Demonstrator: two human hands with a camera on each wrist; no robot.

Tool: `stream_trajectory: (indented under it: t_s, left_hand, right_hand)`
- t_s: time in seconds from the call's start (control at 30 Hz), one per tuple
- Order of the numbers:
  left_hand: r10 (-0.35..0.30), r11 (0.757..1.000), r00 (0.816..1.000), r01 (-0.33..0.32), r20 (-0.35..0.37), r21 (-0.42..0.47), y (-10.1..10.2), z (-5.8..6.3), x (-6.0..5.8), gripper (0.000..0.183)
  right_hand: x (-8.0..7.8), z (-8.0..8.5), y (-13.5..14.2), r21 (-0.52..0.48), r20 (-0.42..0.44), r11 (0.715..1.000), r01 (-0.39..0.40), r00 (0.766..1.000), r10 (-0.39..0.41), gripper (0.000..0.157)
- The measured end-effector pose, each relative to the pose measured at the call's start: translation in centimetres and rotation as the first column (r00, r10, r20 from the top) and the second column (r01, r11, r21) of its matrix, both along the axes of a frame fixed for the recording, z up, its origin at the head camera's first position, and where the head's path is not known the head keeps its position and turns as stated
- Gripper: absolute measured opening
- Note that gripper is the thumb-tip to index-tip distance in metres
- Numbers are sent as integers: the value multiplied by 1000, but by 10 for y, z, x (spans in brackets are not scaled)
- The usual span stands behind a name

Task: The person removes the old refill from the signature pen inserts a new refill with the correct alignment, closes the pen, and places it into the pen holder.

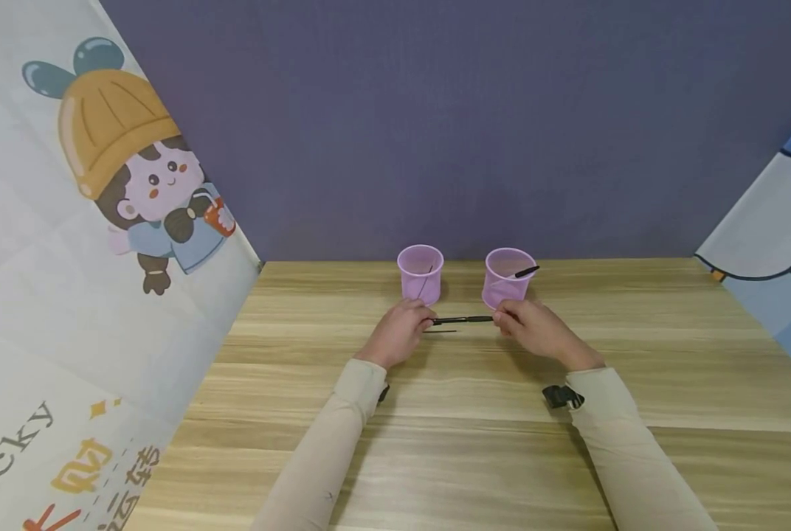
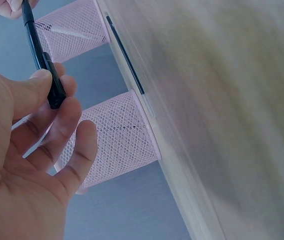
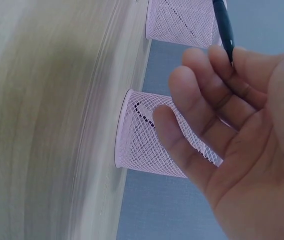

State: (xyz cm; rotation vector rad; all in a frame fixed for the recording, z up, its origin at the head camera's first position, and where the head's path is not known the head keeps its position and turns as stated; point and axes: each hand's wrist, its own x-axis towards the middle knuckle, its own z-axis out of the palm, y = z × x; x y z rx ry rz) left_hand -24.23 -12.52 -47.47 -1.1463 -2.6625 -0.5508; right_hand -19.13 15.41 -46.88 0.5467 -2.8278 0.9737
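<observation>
A black pen (image 1: 463, 320) spans the gap between both hands, roughly level above the table. My left hand (image 1: 398, 332) pinches its clip end between thumb and fingers, with the other fingers loosely bent. At the pen's other, tapering end, my right hand (image 1: 535, 329) pinches it with thumb and index finger. Below the pen a thin dark pen refill (image 1: 440, 332) lies on the table; the left wrist view shows the refill (image 2: 125, 55) with a clear end. Behind the hands stand two pink mesh cups, the left cup (image 1: 409, 286) and the right cup (image 1: 492, 292).
A thin dark stick (image 1: 425, 282) leans inside the left cup. In the right cup rests a clear piece with a black end (image 1: 527, 272) that sticks out over the rim. The wood-grain table (image 1: 462, 457) meets a dark blue panel (image 1: 462, 133) behind the cups.
</observation>
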Motion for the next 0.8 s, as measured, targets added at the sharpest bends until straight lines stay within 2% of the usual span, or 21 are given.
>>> stream_trajectory:
  t_s: [0.3,0.7,0.8]
  left_hand:
    - [-68,997,997,68,-20,22,-20,-3,15,14]
    - [-38,999,999,38,-19,13,-24,-4,2,15]
    - [-57,998,998,57,-15,18,-32,-3,6,15]
  right_hand:
    - [30,-1,-24,18,20,997,68,997,-69,28]
    - [10,-5,-26,4,15,999,42,999,-42,29]
    - [20,-2,-36,-10,17,998,57,998,-57,29]
